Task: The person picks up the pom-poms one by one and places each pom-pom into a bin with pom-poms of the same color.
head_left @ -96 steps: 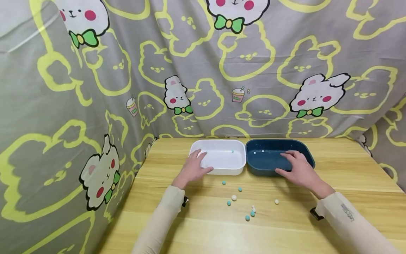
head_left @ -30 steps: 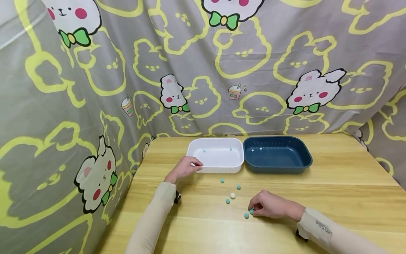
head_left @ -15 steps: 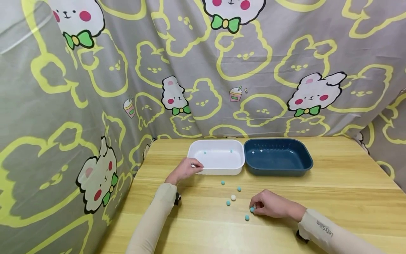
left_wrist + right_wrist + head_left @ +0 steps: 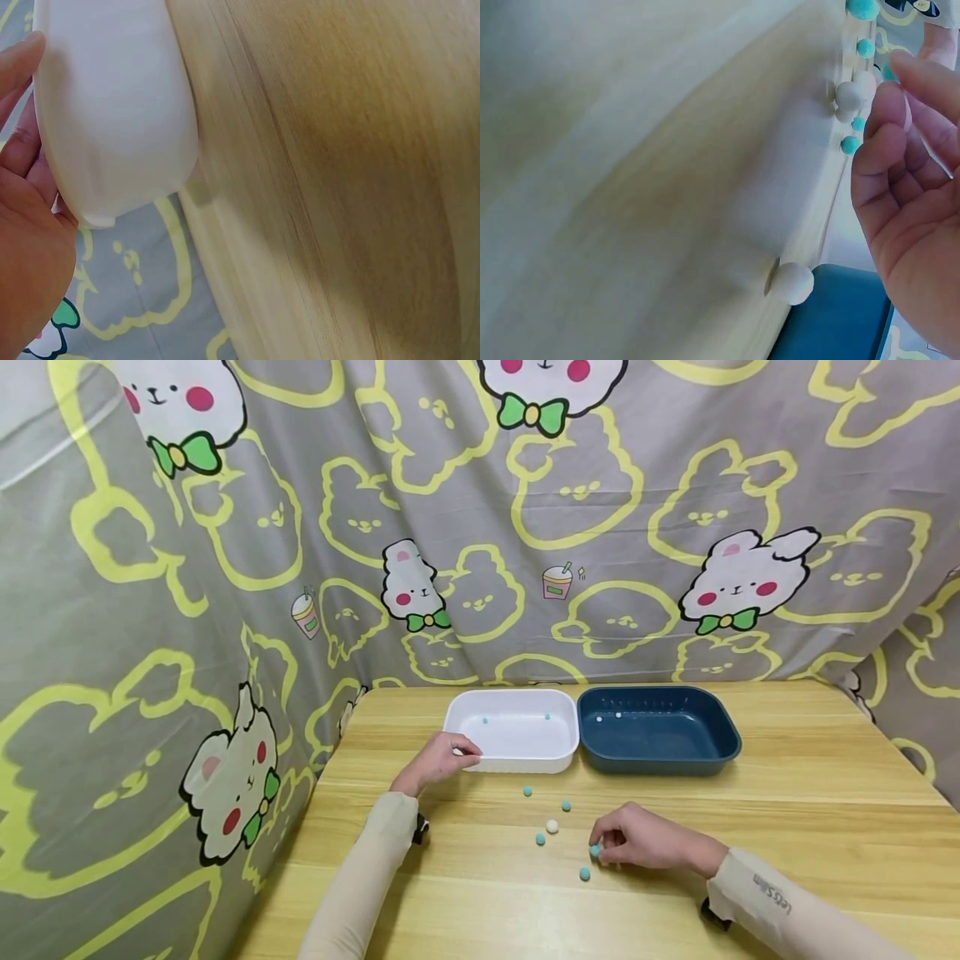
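My left hand grips the white plastic tray at its front left corner. In the left wrist view, the thumb lies at the rim and the fingers behind the wall. Over the table, my right hand pinches a small teal ball between thumb and fingertips. In the right wrist view that ball is partly covered by the fingertips. Close by in that view are white balls, hidden behind the hand in the head view. Another teal ball lies just in front.
A dark blue tray stands against the white one's right side, with two small white balls inside. Two teal balls lie in the white tray. Several teal balls and a white ball lie on the wooden table. A patterned curtain hangs behind.
My right hand has come from over the blue tray to the balls, and its teal ball has shifted slightly. My left hand went from above the white tray to its front left rim.
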The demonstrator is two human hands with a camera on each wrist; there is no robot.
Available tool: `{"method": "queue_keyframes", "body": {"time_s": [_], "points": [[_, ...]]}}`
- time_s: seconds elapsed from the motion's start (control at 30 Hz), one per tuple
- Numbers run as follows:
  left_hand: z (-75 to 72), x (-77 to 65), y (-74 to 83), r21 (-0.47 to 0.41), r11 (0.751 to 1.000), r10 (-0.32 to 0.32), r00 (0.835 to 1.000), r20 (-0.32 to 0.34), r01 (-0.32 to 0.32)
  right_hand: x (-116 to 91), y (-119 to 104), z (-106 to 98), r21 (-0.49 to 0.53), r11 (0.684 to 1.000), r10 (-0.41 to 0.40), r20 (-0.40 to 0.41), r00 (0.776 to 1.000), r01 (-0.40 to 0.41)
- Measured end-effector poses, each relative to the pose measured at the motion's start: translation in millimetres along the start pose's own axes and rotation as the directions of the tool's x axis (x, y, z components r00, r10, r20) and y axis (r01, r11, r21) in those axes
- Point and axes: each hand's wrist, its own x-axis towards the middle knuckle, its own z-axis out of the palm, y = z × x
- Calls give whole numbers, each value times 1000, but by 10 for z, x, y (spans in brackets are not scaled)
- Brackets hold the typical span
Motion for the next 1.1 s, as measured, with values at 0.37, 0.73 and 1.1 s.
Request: {"method": "queue_keyframes", "body": {"time_s": [0.37, 0.73, 1.1], "points": [[-3, -1, -9, -7, 1000, -1, 1000, 1, 1, 14, -5, -90, -6, 999, -35, -39, 999, 35], [-11, -9, 37, 19, 1000, 3, 999, 35, -3, 30, -77, -241, -48, 999, -27, -84, 996, 23], [33, -1, 48, 9, 1000, -19, 999, 39, 18, 177, -59, -387, -100, 994, -62, -158, 986, 46]]}}
